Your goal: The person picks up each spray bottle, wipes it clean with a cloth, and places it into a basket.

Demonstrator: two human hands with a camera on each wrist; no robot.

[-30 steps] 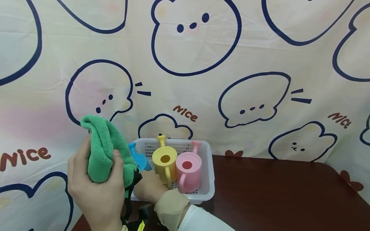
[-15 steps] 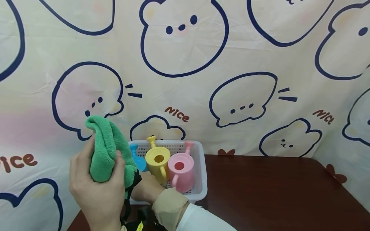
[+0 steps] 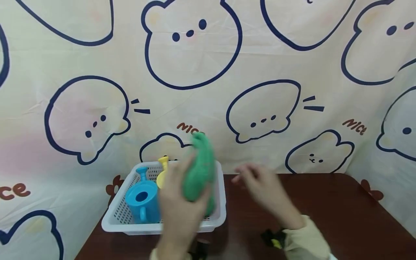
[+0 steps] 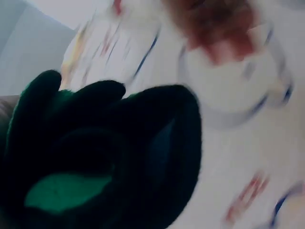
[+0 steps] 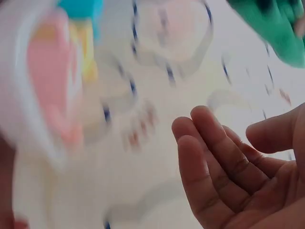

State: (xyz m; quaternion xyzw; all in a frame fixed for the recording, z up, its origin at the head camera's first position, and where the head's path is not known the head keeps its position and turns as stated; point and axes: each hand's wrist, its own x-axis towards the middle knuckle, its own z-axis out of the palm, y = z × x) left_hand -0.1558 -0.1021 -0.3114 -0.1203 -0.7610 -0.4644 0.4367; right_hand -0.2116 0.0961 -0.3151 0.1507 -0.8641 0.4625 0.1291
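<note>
A folded green cloth (image 3: 199,169) is gripped in my left hand (image 3: 182,209), held up in front of the basket's right side. My right hand (image 3: 263,187), fingers loosely bent and holding nothing, hovers over the table to the right of the basket; the right wrist view shows its relaxed fingers (image 5: 193,162). In the white basket (image 3: 120,228) a blue watering can (image 3: 147,206) stands upright at the left. Part of a yellow watering can (image 3: 162,173) shows behind my left hand. The pink watering can (image 5: 50,71) is hidden in the head view but appears blurred in the right wrist view.
The dark brown table (image 3: 321,209) reaches out to the right of the basket. Behind it hangs a pale cloth backdrop (image 3: 195,115) printed with cartoon animals, close to the basket's far edge.
My left hand has carried the green cloth to the right. My right hand has left the basket's left side and moved right, uncovering the blue watering can. The head view has turned slightly.
</note>
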